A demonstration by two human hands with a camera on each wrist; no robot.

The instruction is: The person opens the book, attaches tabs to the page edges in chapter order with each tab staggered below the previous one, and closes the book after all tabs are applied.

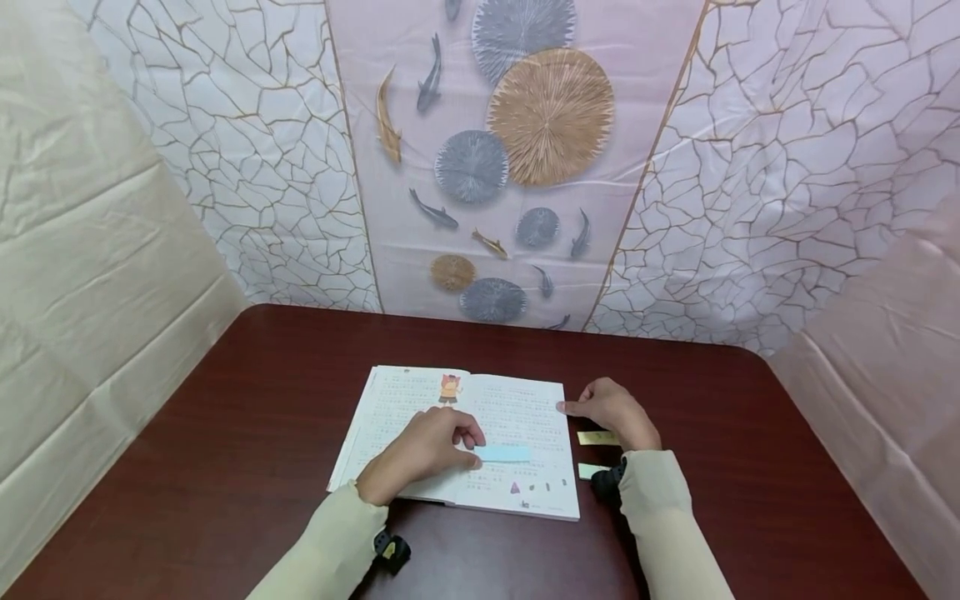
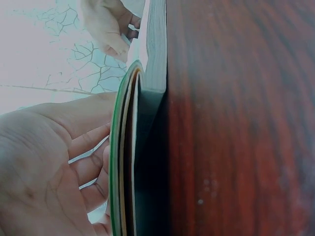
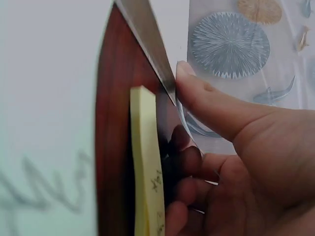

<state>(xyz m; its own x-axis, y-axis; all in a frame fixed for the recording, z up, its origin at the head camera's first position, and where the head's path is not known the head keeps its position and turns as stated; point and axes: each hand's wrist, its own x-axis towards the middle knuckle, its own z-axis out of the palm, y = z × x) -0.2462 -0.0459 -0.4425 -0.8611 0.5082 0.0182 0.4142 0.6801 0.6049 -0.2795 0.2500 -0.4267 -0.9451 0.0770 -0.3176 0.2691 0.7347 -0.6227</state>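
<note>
A book (image 1: 517, 417) is laid on the tabletop (image 1: 225, 450), a strip (image 1: 506, 454) over its right page; two note pads (image 1: 596, 437) are set rightward.

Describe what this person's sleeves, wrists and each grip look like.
The left sleeve and right sleeve are long, loose and plain cream. A small black left wrist device carries a yellowish patch; the right wrist device is black too. The left grip and right grip are bare, with no gloves.

Fish-print cloth (image 1: 491, 167) behind dark-red table (image 1: 232, 433)
</note>
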